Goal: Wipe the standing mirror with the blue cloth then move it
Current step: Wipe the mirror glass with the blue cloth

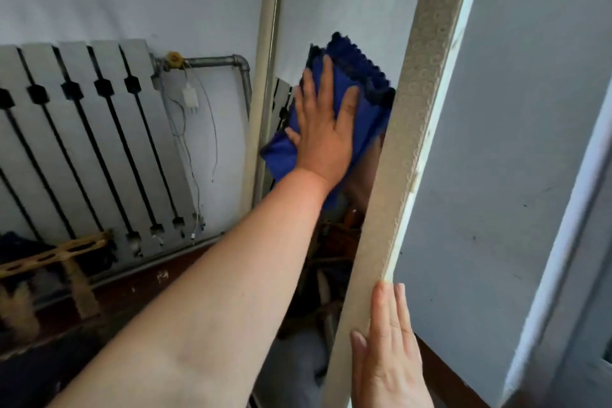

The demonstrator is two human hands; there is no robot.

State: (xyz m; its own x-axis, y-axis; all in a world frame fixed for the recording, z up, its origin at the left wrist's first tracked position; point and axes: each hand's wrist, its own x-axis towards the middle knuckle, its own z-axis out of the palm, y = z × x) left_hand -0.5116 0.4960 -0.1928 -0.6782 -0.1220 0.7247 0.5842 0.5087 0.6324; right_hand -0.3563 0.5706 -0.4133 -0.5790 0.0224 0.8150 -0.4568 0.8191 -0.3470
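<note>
Mirror (pixel 318 10), tall and beige-framed, stood against the pale wall just right of the grey radiator (pixel 82 142). The left hand (pixel 323 129) lay flat with fingers spread, pressing the blue cloth (pixel 361 89) onto the glass about midway up the mirror. The right hand (pixel 387 348) rested open against the mirror's right frame edge (pixel 407 149), lower down, fingers straight. White cables (pixel 192 129) hung between the radiator and the mirror's left frame.

Nothing readable anywhere here as far as I can tell, no labels, brand names or numbers on the radiator (pixel 82 142), the little white charger (pixel 190 98) or the mirror frame (pixel 397 159).
</note>
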